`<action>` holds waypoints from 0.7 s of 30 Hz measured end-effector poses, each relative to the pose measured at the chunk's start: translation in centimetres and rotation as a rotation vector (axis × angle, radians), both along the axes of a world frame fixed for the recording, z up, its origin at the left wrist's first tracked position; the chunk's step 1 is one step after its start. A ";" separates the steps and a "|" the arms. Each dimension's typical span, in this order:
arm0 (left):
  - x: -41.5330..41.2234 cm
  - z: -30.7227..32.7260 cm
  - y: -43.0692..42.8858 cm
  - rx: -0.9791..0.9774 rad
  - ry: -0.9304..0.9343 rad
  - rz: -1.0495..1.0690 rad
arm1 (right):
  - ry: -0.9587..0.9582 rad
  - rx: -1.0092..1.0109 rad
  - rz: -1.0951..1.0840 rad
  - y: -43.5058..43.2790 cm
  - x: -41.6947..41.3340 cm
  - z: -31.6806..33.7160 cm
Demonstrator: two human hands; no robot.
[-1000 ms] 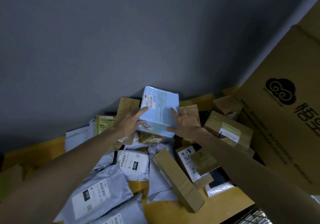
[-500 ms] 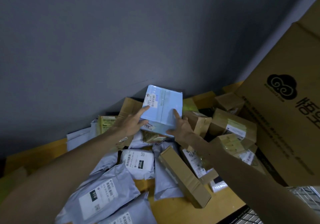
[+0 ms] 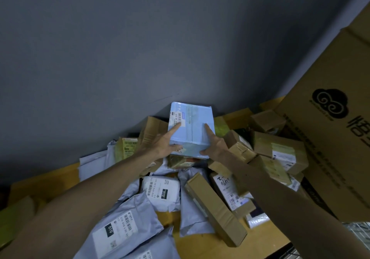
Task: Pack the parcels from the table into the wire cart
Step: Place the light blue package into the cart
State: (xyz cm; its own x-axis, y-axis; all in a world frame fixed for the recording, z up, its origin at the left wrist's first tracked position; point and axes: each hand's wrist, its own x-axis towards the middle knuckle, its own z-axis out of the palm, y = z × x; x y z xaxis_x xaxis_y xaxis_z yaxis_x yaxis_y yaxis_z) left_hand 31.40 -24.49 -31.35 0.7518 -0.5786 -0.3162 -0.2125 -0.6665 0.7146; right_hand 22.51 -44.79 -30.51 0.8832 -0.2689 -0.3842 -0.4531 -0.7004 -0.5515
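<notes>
Both hands hold one parcel, a light blue box (image 3: pixel 191 127) with flat smooth faces and sharp edges. It carries a small white barcode label on its top face and a strip of clear tape across the middle. The left hand (image 3: pixel 160 146) grips its left near corner, with the index finger stretched over the label and the thumb on the near side face. The right hand (image 3: pixel 215 148) grips the right near corner in the same way. The box is tilted, over the back of the pile and close to the matte grey wall (image 3: pixel 140 48). Whether its bottom touches the parcels under it, I cannot tell, because the hands and the shadow cover that place.

The pile lies on a yellow-brown table (image 3: pixel 260 242). There are soft, wrinkled grey plastic mailers (image 3: pixel 120 226) with white printed labels, and a white padded mailer (image 3: pixel 162 190) lies between them. A long narrow cardboard box (image 3: pixel 216 208) lies diagonally, closed with brown tape. To the right, several small brown cartons (image 3: pixel 280 150) lie crowded together, some wrapped in glossy tape. A large corrugated carton (image 3: pixel 330 158) with a black cloud-shaped logo leans at the right edge. Thin metal bars of the wire cart (image 3: pixel 358 232) appear in the lower right corner, beside the table edge.
</notes>
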 end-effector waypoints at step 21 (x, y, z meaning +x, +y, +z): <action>-5.6 12.1 -0.4 -0.063 -0.346 0.166 | -0.358 -0.020 0.012 0.1 -2.9 9.1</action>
State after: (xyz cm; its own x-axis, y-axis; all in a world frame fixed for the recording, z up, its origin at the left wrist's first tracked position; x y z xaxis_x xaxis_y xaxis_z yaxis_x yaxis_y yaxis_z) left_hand 25.78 -24.91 -19.22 0.8929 -0.4502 0.0047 -0.3408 -0.6691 0.6604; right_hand 19.62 -44.70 -21.38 0.9640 -0.2621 -0.0445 -0.2254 -0.7169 -0.6597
